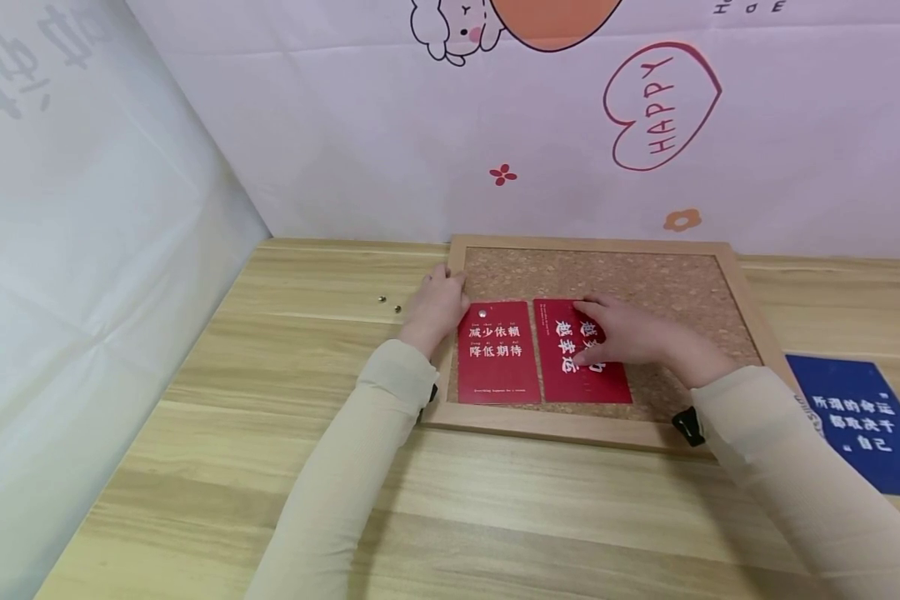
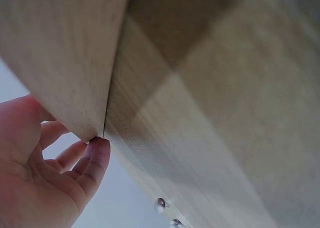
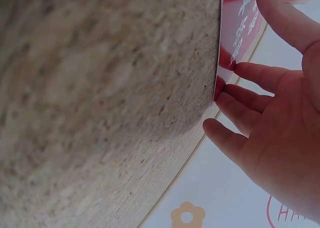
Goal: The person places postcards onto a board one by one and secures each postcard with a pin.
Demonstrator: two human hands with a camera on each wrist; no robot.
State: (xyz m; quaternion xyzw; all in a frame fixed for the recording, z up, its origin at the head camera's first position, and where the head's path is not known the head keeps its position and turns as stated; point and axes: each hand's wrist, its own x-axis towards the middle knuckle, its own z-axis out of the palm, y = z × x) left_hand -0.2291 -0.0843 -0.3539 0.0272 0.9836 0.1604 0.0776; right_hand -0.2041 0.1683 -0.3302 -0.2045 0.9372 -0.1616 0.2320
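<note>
1. Desk (image 1: 270, 467): the cork board (image 1: 645, 279) lies flat near its back edge; a blue card (image 1: 862, 425) sits at the right edge, and two loose pins (image 1: 390, 303) lie left of the board.
2. Cork board: two red cards lie side by side on its lower left part. The left red card (image 1: 497, 354) already has a pin at the top.
3. Right red card (image 1: 581, 371): unpinned as far as I can see. Risk: it'll slide or skew out of line if you ease the pressure.
4. Your right hand (image 1: 630, 333): fingers nearly straight, pressing flat on that card.
5. Your left hand (image 1: 438, 304): fingers loosely curled, resting on the board's left frame edge and holding nothing. Risk: the board shifts if that hand lets go.
</note>
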